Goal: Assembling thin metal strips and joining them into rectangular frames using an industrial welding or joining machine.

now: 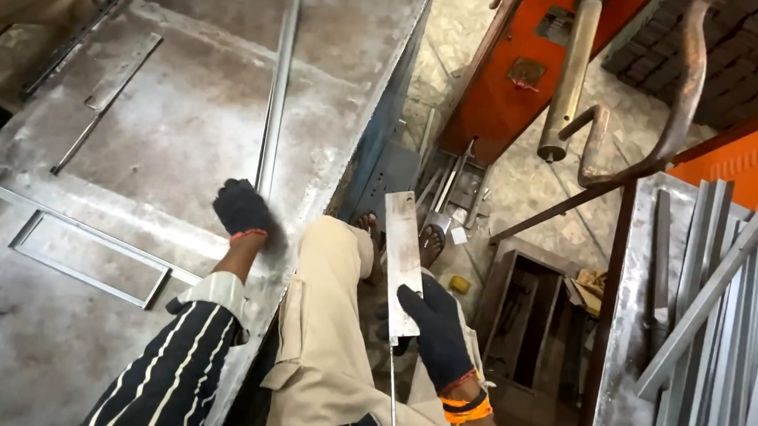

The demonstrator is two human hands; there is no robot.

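My left hand (241,206), in a dark glove, rests on the metal worktable (183,122) at the near end of a long thin metal strip (274,101) lying lengthwise on it; whether the fingers grip the strip I cannot tell. My right hand (438,329), also gloved, with orange bands at the wrist, holds a flat rectangular metal plate (402,254) upright over my lap, gripping its lower end. A thin rod (392,398) hangs below the plate. My legs in beige trousers (324,324) are between the two hands.
A rectangular metal frame (87,252) and a flat bar (125,70) lie on the worktable. A stack of several metal strips (714,321) sits on a table at right. An orange machine (528,64) with a pipe and curved rod stands ahead. A wooden box (530,327) is on the floor.
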